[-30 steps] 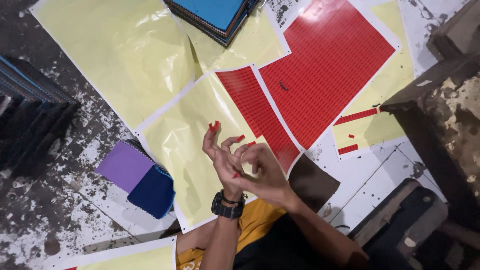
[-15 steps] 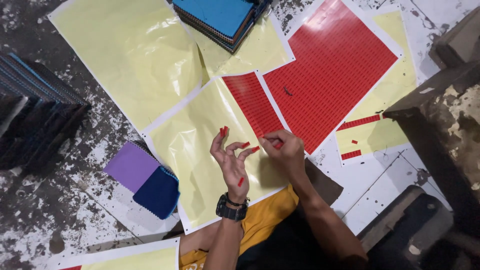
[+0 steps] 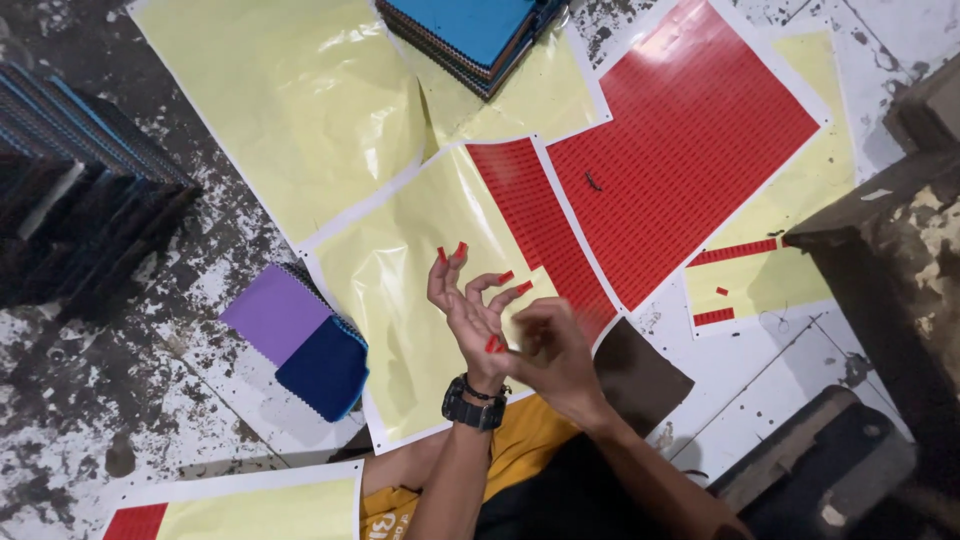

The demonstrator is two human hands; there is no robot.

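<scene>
My left hand (image 3: 468, 305) is raised palm up over a yellow backing sheet (image 3: 400, 290), fingers spread. Small red stickers (image 3: 461, 249) cling to its fingertips, and a black watch (image 3: 473, 405) sits on the wrist. My right hand (image 3: 555, 355) is pressed against the left thumb, pinching a small red sticker (image 3: 493, 344) there. Just behind the hands is a strip of red stickers (image 3: 535, 225) left on the yellow sheet. A large red sticker sheet (image 3: 690, 140) lies further right.
Another yellow sheet (image 3: 290, 100) lies at the top left. A stack of notebooks with a blue cover (image 3: 480, 30) is at the top. Purple (image 3: 272, 312) and navy (image 3: 325, 370) swatches lie left, dark stacks (image 3: 70, 200) beyond. A dark bench (image 3: 890, 260) stands right.
My right hand went out to the edge of the red strip, then came back to my left thumb with a red sticker. The left hand stayed raised.
</scene>
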